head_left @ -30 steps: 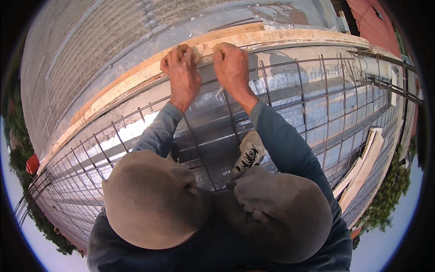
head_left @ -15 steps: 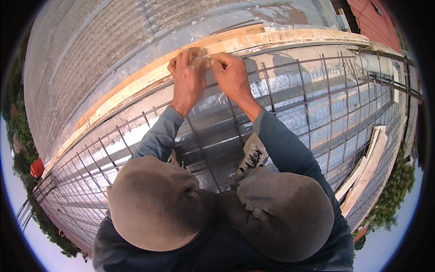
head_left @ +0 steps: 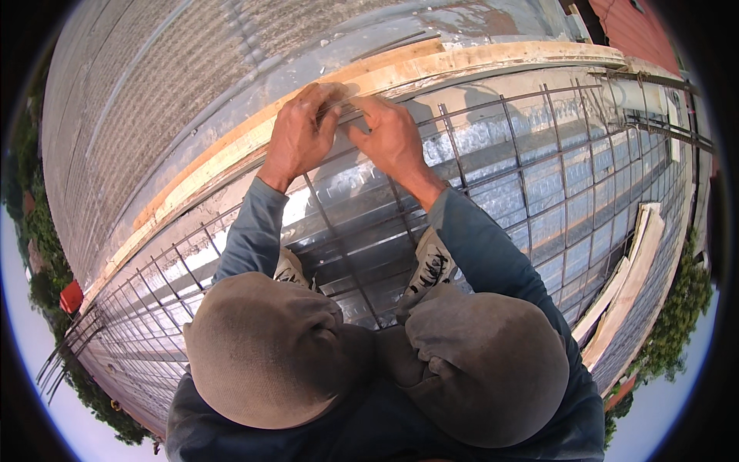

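My left hand [head_left: 302, 127] is over the long pale timber board [head_left: 493, 60] that runs along the wall edge. Its fingers curl loosely toward the board, the thumb stands away from them, and the fingertips are a little blurred. Close by on the right, my right hand [head_left: 391, 137] reaches to the same edge, index finger forward and thumb apart from it. Nothing plain to see is held in either hand. Under my forearms lies a grid of steel reinforcing bars [head_left: 504, 115] above shiny ribbed metal decking [head_left: 346, 200].
I squat with my shoes [head_left: 433, 258] among the bars. Loose timber strips [head_left: 627, 281] lie on the mesh at the right. Bar ends [head_left: 673, 131] stick out at the far right. Beyond the board is a grey corrugated roof [head_left: 177, 100]; a red object [head_left: 71, 297] is at far left.
My fingers, pinched close together before, have loosened, and the thumbs have come away. My left hand has shifted a little left, widening the gap between the hands.
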### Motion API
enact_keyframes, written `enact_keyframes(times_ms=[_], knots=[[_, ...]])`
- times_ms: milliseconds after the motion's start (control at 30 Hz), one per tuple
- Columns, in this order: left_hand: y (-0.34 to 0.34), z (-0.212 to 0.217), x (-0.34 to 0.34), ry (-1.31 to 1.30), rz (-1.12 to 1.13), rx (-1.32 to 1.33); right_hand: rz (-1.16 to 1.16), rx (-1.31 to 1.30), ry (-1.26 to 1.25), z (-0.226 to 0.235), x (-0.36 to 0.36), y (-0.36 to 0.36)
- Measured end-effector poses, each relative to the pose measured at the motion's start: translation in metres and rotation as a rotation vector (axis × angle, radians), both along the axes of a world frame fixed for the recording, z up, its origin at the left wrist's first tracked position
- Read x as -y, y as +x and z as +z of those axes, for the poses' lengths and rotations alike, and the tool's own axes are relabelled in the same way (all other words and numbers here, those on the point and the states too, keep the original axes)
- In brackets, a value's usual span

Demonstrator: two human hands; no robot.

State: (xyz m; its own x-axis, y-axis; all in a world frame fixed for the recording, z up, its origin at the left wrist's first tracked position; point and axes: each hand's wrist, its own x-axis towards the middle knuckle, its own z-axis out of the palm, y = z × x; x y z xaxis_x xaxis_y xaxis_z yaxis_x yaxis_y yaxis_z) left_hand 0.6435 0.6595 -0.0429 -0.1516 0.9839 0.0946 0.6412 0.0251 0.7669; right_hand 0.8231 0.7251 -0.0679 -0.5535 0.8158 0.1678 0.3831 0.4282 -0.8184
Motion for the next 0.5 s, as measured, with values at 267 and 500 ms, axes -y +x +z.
enact_keyframes(times_ms=[267,500], knots=[[-0.003,0.014,-0.01,-0.085,-0.082,-0.023,-0.022,0.089,0.11,0.001,0.006,-0.004],[-0.003,0.007,-0.024,-0.149,0.009,-0.142,-0.125,-0.176,0.055,-0.012,-0.002,-0.006]])
